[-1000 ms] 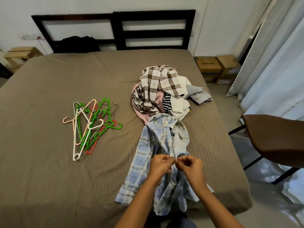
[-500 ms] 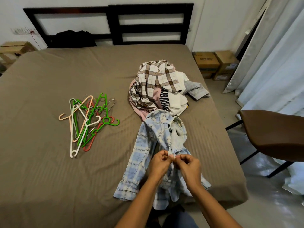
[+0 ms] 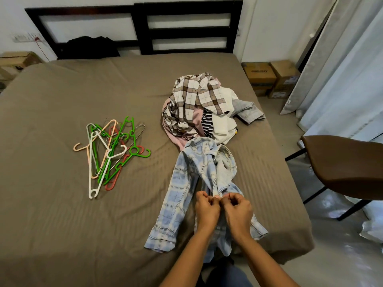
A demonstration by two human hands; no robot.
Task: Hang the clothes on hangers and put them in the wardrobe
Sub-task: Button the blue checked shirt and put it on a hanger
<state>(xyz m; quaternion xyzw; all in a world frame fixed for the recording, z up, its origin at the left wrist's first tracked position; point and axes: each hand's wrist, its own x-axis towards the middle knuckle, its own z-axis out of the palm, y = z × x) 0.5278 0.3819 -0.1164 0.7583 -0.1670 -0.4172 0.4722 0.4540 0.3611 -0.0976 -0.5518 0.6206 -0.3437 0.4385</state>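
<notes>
The brown bed (image 3: 62,204) holds loose hangers (image 3: 109,150) at left, ready for use. In the middle, left hand (image 3: 207,210) and right hand (image 3: 237,212) pinch the blue checked shirt (image 3: 178,195), probably at its buttons. Behind waits the clothes pile (image 3: 199,106).

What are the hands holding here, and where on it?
The left hand and right hand each pinch the blue plaid shirt at its front opening, mid-length.

The hands (image 3: 223,208) hide the pinched spot of the blue plaid shirt (image 3: 179,204).
</notes>
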